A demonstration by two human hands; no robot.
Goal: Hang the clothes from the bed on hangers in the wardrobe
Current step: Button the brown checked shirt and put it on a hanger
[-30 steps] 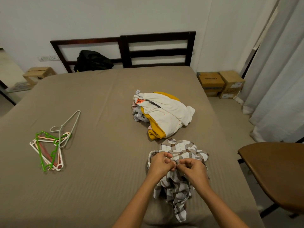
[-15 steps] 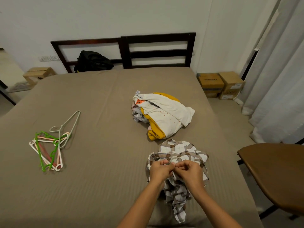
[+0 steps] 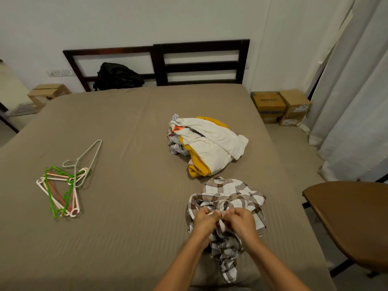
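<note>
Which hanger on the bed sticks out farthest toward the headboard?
The pale grey-white hanger; its slim triangle reaches beyond the green hanger and the pink and white hangers bunched nearer the person.

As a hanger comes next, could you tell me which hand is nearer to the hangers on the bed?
Left. The left hand pinches the checked shirt, the hangers well off to its left; the right hand pinches the same shirt beside it, farther from them.
</note>
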